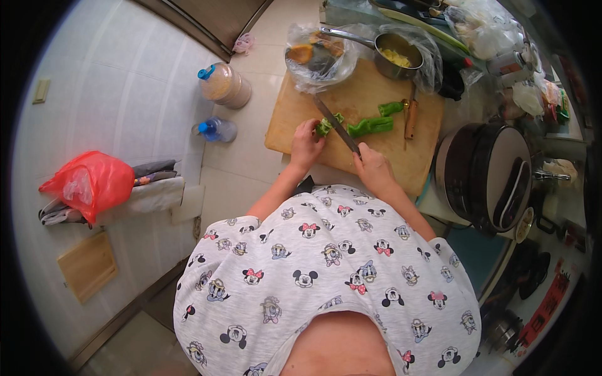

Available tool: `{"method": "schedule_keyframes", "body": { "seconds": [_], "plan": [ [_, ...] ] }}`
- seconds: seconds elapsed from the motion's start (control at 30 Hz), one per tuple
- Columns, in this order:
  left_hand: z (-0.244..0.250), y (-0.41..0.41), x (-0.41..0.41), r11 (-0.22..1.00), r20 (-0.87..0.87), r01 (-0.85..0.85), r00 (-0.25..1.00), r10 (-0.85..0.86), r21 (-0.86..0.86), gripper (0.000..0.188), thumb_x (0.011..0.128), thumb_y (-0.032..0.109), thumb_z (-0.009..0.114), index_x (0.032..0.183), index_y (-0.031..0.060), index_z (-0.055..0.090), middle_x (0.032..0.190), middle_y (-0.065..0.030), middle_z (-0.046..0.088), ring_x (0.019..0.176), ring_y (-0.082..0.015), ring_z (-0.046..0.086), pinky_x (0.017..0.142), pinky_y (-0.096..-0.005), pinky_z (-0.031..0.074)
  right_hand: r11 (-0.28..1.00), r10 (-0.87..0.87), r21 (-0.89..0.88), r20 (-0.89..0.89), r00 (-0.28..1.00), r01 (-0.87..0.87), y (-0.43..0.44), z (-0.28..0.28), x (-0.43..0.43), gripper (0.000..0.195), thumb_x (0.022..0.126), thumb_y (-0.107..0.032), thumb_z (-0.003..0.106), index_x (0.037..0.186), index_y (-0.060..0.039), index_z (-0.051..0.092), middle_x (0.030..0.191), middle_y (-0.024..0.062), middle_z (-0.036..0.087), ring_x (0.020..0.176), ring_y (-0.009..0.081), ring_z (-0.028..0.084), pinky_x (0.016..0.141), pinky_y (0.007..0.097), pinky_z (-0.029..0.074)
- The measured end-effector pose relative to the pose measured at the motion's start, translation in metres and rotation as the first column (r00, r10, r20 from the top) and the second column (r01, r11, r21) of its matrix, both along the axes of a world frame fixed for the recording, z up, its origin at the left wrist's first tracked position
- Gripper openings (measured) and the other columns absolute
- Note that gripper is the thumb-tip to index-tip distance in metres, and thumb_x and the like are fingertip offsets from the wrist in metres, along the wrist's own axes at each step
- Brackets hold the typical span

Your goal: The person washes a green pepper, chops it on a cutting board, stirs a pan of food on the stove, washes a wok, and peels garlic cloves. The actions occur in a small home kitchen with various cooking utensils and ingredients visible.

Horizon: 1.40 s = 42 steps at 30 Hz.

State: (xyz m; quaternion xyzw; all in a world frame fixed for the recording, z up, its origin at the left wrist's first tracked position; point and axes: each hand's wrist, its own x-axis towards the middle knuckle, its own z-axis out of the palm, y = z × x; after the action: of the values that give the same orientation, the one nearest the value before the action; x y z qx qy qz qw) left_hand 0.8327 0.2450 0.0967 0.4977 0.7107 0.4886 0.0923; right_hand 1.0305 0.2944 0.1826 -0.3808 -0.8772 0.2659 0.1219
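My right hand (375, 168) grips the handle of a kitchen knife (336, 126), its blade slanting up and left over a wooden cutting board (287, 113). Under the fingertips of my left hand (306, 144) are cut pieces of green pepper (324, 126), close beside the blade. Right of the blade lies a longer piece of green pepper (371, 126), and a shorter green pepper piece (391, 109) sits above it. A wooden-handled tool (411, 120) rests at the board's right side; its exact kind is unclear.
At the board's far edge stand a saucepan (399, 70) with yellow pieces inside and a clear plastic bag (324, 70) holding pumpkin pieces. A dark rice cooker (484, 176) stands to the right. Two plastic bottles, one large (225, 85) and one small (220, 129), are on the floor at left.
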Motion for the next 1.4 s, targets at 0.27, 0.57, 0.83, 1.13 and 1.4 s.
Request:
{"method": "schedule_keyframes", "body": {
  "seconds": [0.27, 0.57, 0.83, 1.13, 1.4],
  "plan": [
    [0.002, -0.002, 0.001, 1.0, -0.069, 0.024, 0.997, -0.025, -0.018, 0.033, 0.066, 0.002, 0.066, 0.098, 0.0028, 0.056, 0.091, -0.0129, 0.06, 0.086, -0.0286, 0.059, 0.073, -0.0369, 0.051, 0.999, -0.005, -0.033, 0.108, 0.994, 0.009, -0.002, -0.022, -0.013, 0.016, 0.091, -0.02, 0.051, 0.089, -0.0036, 0.048, 0.074, 0.0229, 0.062, 0.071, 0.0457, 0.06, 0.063, 0.0547, 0.047],
    [-0.008, -0.013, -0.003, 0.998, 0.067, -0.055, 0.996, 0.052, 0.031, 0.037, 0.066, -0.005, 0.065, 0.101, 0.0022, 0.053, 0.097, -0.0121, 0.053, 0.08, -0.0262, 0.057, 0.07, -0.0345, 0.05, 0.991, -0.065, -0.124, -0.072, 0.995, 0.056, -0.006, -0.024, -0.007, 0.018, 0.089, -0.021, 0.054, 0.087, -0.004, 0.049, 0.073, 0.0216, 0.062, 0.069, 0.0424, 0.06, 0.061, 0.0519, 0.047],
    [-0.007, -0.019, -0.003, 0.998, 0.101, -0.036, 0.994, 0.041, -0.05, 0.033, 0.069, -0.002, 0.066, 0.1, 0.0017, 0.053, 0.092, -0.0137, 0.053, 0.079, -0.0266, 0.057, 0.068, -0.0358, 0.049, 0.996, 0.025, -0.084, 0.122, 0.992, -0.015, -0.016, -0.016, -0.015, 0.014, 0.089, -0.019, 0.052, 0.088, -0.0047, 0.05, 0.075, 0.0216, 0.063, 0.071, 0.0436, 0.06, 0.064, 0.0535, 0.047],
    [-0.014, -0.025, -0.009, 0.992, 0.303, -0.121, 0.944, 0.129, -0.045, 0.026, 0.076, 0.005, 0.071, 0.098, 0.0001, 0.057, 0.088, -0.0109, 0.058, 0.073, -0.0188, 0.061, 0.067, -0.0301, 0.053, 0.98, -0.103, -0.177, -0.068, 0.992, 0.089, -0.013, -0.05, -0.02, 0.016, 0.088, -0.02, 0.055, 0.087, -0.0045, 0.049, 0.073, 0.0221, 0.062, 0.069, 0.0431, 0.06, 0.061, 0.0533, 0.046],
    [-0.015, -0.025, -0.011, 0.989, 0.269, -0.119, 0.953, 0.139, -0.09, 0.02, 0.077, 0.005, 0.07, 0.093, -0.0008, 0.059, 0.085, -0.0108, 0.064, 0.075, -0.0179, 0.066, 0.069, -0.028, 0.054, 0.996, 0.001, -0.084, 0.007, 1.0, 0.0, -0.024, -0.014, -0.005, 0.015, 0.088, -0.018, 0.054, 0.087, -0.0046, 0.05, 0.075, 0.0225, 0.062, 0.071, 0.0434, 0.06, 0.062, 0.0526, 0.047]
  ]
}}
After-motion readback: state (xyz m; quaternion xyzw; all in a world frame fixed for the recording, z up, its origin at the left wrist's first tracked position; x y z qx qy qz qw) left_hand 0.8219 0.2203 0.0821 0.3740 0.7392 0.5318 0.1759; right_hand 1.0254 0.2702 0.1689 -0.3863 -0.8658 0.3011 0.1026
